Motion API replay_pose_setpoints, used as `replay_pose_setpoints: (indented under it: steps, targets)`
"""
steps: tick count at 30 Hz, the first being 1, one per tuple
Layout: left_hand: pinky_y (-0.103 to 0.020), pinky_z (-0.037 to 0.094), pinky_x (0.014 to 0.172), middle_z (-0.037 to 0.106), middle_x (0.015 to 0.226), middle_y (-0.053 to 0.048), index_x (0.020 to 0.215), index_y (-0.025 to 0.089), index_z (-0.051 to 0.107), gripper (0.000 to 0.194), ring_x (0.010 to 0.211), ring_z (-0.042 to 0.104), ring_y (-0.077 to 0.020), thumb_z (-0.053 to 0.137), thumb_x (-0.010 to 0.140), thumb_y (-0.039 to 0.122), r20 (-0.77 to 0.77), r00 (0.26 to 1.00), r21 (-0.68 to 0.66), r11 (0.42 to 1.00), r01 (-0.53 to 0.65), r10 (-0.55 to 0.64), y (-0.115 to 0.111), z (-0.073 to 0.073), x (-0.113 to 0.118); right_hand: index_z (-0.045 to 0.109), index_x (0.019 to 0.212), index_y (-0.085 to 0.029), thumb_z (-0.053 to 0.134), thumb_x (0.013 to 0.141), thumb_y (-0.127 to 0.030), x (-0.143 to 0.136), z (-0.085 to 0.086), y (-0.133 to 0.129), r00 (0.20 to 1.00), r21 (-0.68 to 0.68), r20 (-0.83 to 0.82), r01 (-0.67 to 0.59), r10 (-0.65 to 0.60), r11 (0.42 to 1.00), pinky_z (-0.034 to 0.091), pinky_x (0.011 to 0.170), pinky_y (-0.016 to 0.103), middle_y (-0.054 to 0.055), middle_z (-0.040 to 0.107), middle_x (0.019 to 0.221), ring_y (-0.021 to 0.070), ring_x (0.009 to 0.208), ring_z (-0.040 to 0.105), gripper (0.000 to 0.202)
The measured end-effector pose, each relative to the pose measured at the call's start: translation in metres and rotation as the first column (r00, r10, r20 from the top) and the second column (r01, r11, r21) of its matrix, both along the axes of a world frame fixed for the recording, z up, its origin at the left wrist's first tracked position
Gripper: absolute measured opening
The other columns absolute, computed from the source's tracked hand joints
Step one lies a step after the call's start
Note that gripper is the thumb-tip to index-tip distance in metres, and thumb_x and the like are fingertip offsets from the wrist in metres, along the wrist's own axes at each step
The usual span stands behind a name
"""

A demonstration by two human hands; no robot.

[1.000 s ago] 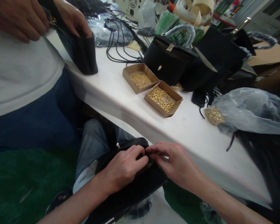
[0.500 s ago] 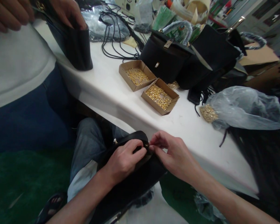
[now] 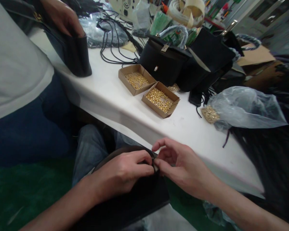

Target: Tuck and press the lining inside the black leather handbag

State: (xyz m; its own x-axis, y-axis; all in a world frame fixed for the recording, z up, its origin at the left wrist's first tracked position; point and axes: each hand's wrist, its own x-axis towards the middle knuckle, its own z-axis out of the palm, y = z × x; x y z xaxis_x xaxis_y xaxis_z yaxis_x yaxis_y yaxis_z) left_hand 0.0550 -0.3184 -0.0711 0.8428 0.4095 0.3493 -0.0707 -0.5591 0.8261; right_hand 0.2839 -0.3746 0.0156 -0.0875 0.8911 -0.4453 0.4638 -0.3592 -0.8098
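Hands lowered slightly, left hand (image 3: 121, 175), right hand (image 3: 180, 168) pinching black bag (image 3: 135, 202), no legible writing

You have a black bag piece (image 3: 135, 199) lying flat across your lap, just below the worktop (image 3: 110, 93) edge. It looks soft and dark. Its top edge curves round like a strap near your fingers (image 3: 144, 160).

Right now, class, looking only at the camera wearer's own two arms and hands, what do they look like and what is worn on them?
Both forearms are bare: no sleeve reaches into view. The left hand and right hand wear no gloves, and no ring, watch or bracelet shows. Fingernails look short and unpainted. No markings are visible on either arm.
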Motion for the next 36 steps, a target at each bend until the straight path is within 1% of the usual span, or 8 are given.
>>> replay_pose_setpoints:
  steps: [3,6,10,12,20,25,31,36]
  targets:
    - [-0.022,0.048,0.078,0.071,0.111,0.000,0.110,0.024,0.068,0.013,0.092,0.066,-0.0127,0.057,0.112,0.019,-0.140,0.989,-0.005,0.999,0.049,-0.049,-0.001,0.015,-0.001,0.073,0.110,-0.024,0.065,0.095,-0.026,-0.001,0.009,-0.010,1.000,0.000,-0.021,-0.011,0.011,1.000,0.047,0.059,0.028,-0.002,0.074,0.080,0.0190,0.069,0.066,0.017]
    - [-0.023,0.045,0.065,0.070,0.093,0.004,0.107,0.024,0.066,0.008,0.078,0.065,-0.0120,0.061,0.113,0.027,-0.248,0.969,0.016,1.000,-0.010,0.014,-0.013,0.008,0.010,0.082,0.107,-0.022,0.058,0.097,-0.020,0.005,0.004,-0.018,0.983,0.072,0.121,-0.150,0.141,0.986,0.049,0.065,0.030,0.001,0.077,0.083,0.0202,0.072,0.069,0.026]
    - [-0.030,0.042,0.059,0.067,0.091,0.001,0.096,0.022,0.064,0.018,0.076,0.062,-0.0148,0.060,0.113,0.025,-0.181,0.974,0.370,0.927,-0.063,0.138,-0.037,-0.013,0.025,0.084,0.113,-0.022,0.053,0.101,-0.015,0.015,-0.012,-0.028,0.926,0.115,0.304,-0.269,0.223,0.956,0.056,0.076,0.033,0.007,0.084,0.098,0.0254,0.086,0.078,0.035]
    - [-0.031,0.047,0.063,0.068,0.097,-0.001,0.098,0.020,0.064,0.020,0.080,0.064,-0.0165,0.055,0.116,0.025,-0.129,0.980,0.434,0.897,-0.085,0.155,-0.045,-0.017,0.030,0.084,0.113,-0.021,0.053,0.102,-0.014,0.019,-0.016,-0.031,0.912,0.103,0.340,-0.277,0.228,0.955,0.058,0.079,0.035,0.010,0.084,0.102,0.0274,0.090,0.080,0.034]
    - [-0.031,0.057,0.074,0.068,0.107,-0.007,0.109,0.017,0.064,0.026,0.091,0.065,-0.0200,0.041,0.119,0.023,-0.135,0.969,0.281,0.946,-0.165,0.209,-0.045,-0.013,0.039,0.084,0.115,-0.028,0.057,0.108,-0.016,0.029,-0.022,-0.027,0.962,0.000,0.184,-0.206,0.202,0.979,0.055,0.080,0.031,0.002,0.082,0.102,0.0223,0.092,0.078,0.031]
    - [-0.036,0.057,0.077,0.067,0.108,-0.010,0.112,0.013,0.067,0.022,0.093,0.063,-0.0222,0.047,0.116,0.021,-0.071,0.976,0.364,0.916,-0.168,0.207,-0.038,-0.022,0.042,0.082,0.123,-0.031,0.056,0.114,-0.019,0.034,-0.033,-0.025,0.967,-0.022,0.155,-0.203,0.203,0.979,0.054,0.083,0.031,-0.001,0.080,0.105,0.0198,0.093,0.076,0.030]
    - [-0.042,0.050,0.076,0.069,0.110,-0.007,0.102,0.018,0.067,0.018,0.095,0.062,-0.0231,0.057,0.114,0.025,-0.081,0.987,0.444,0.892,-0.087,0.137,-0.018,-0.014,0.037,0.078,0.113,-0.024,0.047,0.115,-0.016,0.042,-0.024,-0.013,0.888,0.047,0.238,-0.416,0.394,0.908,0.054,0.083,0.034,0.008,0.072,0.113,0.0233,0.098,0.071,0.032]
    - [-0.034,0.051,0.073,0.078,0.104,-0.002,0.108,0.020,0.074,0.022,0.089,0.068,-0.0174,0.055,0.118,0.027,-0.039,0.996,0.398,0.915,-0.061,0.083,-0.008,-0.031,0.040,0.077,0.125,-0.022,0.053,0.100,0.000,0.045,-0.010,0.002,0.796,0.137,0.297,-0.582,0.527,0.801,0.056,0.105,0.041,0.013,0.065,0.143,0.0275,0.124,0.068,0.041]
